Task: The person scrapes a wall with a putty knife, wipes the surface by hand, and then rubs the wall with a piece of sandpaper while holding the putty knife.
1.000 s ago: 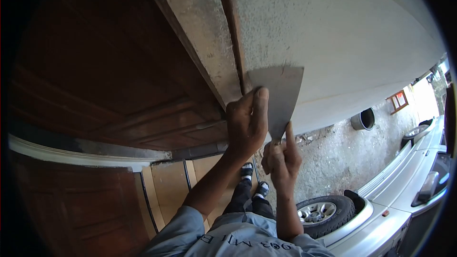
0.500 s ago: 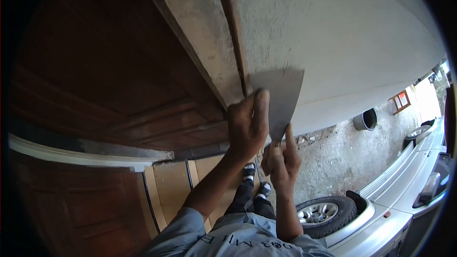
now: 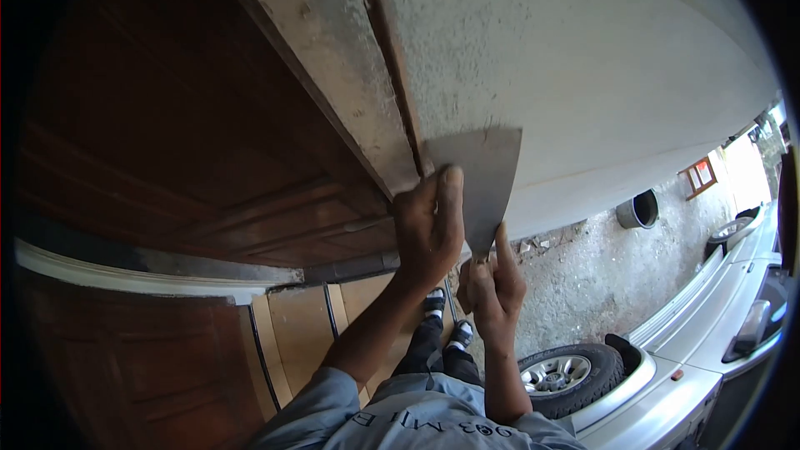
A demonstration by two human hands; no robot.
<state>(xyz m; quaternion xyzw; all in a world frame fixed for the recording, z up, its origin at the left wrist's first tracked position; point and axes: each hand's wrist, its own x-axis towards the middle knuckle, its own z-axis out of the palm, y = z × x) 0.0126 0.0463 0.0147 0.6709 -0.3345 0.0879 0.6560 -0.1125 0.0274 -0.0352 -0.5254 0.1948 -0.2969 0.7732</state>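
Observation:
A wide metal scraper (image 3: 483,179) lies with its broad edge against the pale wall (image 3: 583,58), beside a brown strip (image 3: 385,42). Wrapped round its handle is my right hand (image 3: 493,290), one finger stretched up along the blade. My left hand (image 3: 429,221) grips the blade's left side, thumb on its face and the other fingers hidden behind. Most of the handle is covered by my right hand. Rough marks show on the wall above the blade.
Brown panelled doors (image 3: 192,117) stand on the left, next to a worn frame (image 3: 333,58). Below are tan steps (image 3: 296,325) and my feet. On the right are a silver vehicle (image 3: 667,383), its wheel (image 3: 567,375), a dark bucket (image 3: 640,210) and rough ground (image 3: 600,283).
The scraper and both hands sit slightly further left and lower in view. The wall and door frame have also shifted a little left. Both hands keep their hold.

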